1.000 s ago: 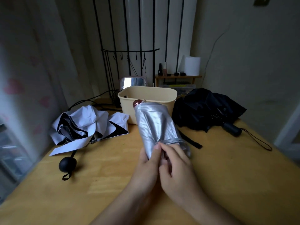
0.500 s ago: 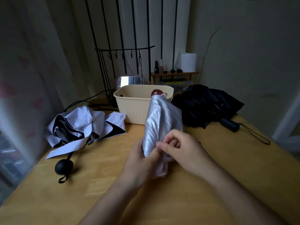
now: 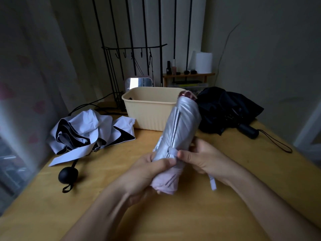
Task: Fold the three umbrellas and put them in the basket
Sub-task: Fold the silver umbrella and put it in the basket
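Silver rolled-up compact umbrella (image 3: 181, 126) with a pale pink lower end is held tilted above the light wooden table (image 3: 191, 216), its dark reddish tip pointing away toward the basket. The left hand (image 3: 152, 171) wraps round the lower part, thumb lying across the fabric, while the right hand (image 3: 203, 158) grips the other side, its thumb pressing a small white strap tab (image 3: 172, 151) at the umbrella's waist; both hands are clamped on it, thumbs nearly touching. Just behind the umbrella's tip stands the cream ribbed plastic basket (image 3: 149, 115). To its left lies a crumpled white-and-black umbrella (image 3: 86, 131), unfolded, with its round black handle (image 3: 68, 174) nearer the table edge. Right of the basket lies a loosely collapsed black umbrella (image 3: 225, 108), its black cylindrical handle (image 3: 247, 131) and wrist loop resting on the table. Behind the basket stands a small mirror (image 3: 139, 82)
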